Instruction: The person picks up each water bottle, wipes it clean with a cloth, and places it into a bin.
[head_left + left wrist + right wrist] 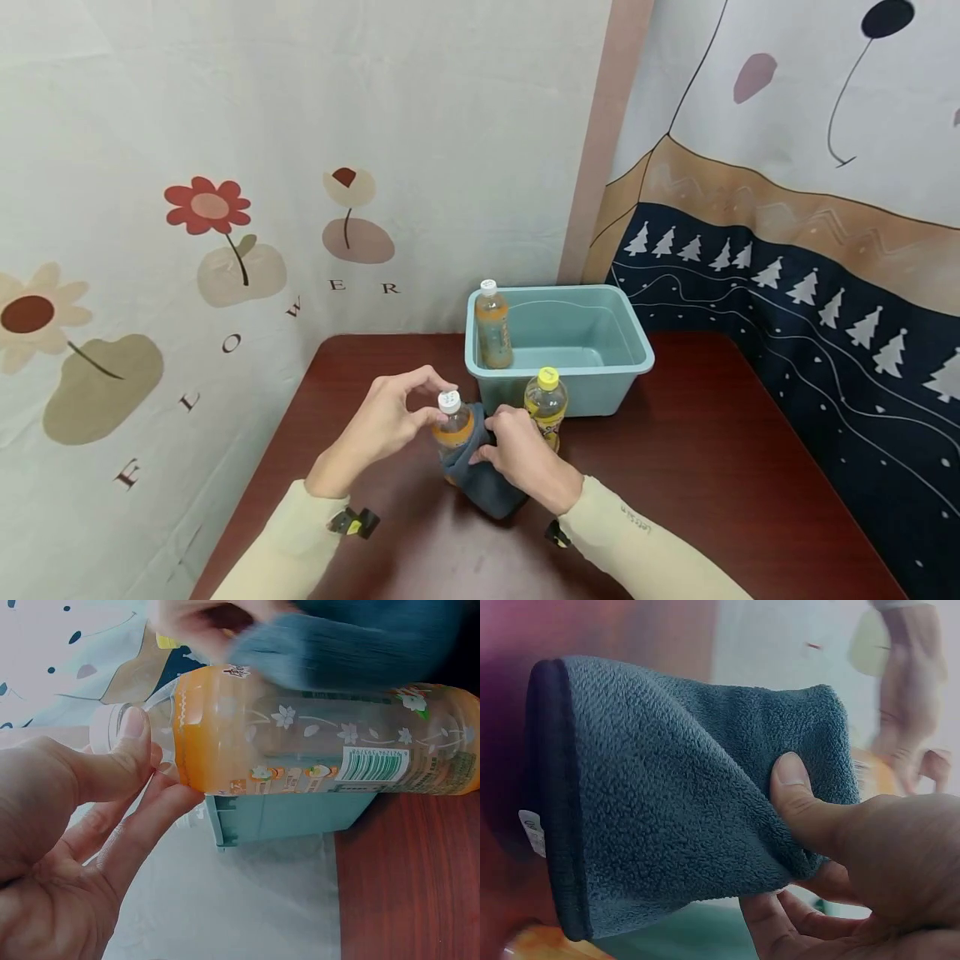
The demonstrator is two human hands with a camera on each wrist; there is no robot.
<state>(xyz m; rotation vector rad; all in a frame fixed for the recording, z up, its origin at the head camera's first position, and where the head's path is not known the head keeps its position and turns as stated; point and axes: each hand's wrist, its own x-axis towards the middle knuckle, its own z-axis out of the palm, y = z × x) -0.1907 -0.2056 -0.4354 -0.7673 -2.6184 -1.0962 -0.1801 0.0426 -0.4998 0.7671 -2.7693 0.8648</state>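
Note:
My left hand [393,412] pinches the neck of a clear plastic bottle [300,742] just under its white cap [449,402]. The bottle has an orange band and a flowered label with a barcode. In my right hand [521,454] is a folded blue-grey cloth [660,787], gripped between thumb and fingers. The cloth lies against the side of the bottle in the head view and covers part of it. Just behind my right hand stands a yellow-capped bottle [547,400], partly hidden by that hand.
A light blue plastic bin [600,383] stands at the back of the dark red table [675,500]. Inside its left end is another white-capped bottle [493,329], upright. Printed fabric walls [450,167] rise behind the table and on both sides.

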